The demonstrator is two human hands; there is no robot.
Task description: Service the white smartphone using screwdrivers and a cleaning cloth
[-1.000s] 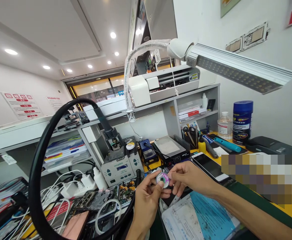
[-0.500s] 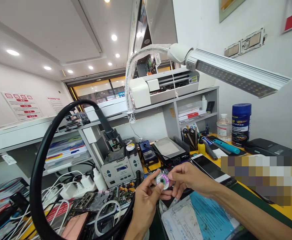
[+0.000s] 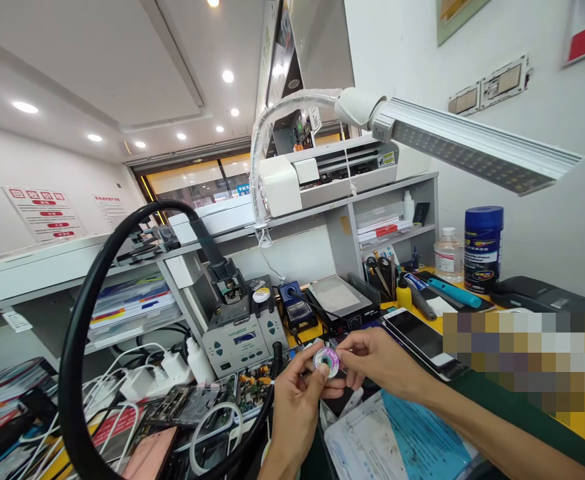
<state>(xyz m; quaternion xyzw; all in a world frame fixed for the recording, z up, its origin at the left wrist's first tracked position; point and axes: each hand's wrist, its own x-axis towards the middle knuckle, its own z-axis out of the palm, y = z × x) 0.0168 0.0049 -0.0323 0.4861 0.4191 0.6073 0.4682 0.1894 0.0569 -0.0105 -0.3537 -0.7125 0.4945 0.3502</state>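
A small round spool (image 3: 328,364) with a purple-and-white label and a greenish centre is held up above the bench. My left hand (image 3: 297,393) is closed around it from the left, the thumb lying across its face. From the right, my right hand (image 3: 372,360) pinches at its rim with thumb and forefinger. Whether a loose end lies between those fingertips is too small to tell. Below both hands lie a stained white sheet (image 3: 357,437) and a blue sheet (image 3: 419,427).
A thick black hose (image 3: 72,313) loops up on the left to a grey hot-air station (image 3: 245,343). Phone parts and white cables (image 3: 217,410) crowd the left. A white phone (image 3: 417,333) lies beyond my right hand. A lamp (image 3: 472,150) hangs overhead.
Both hands and the spool have shifted very slightly to the right. My right fingers sit a little differently at the spool's rim; my left hand keeps its hold.
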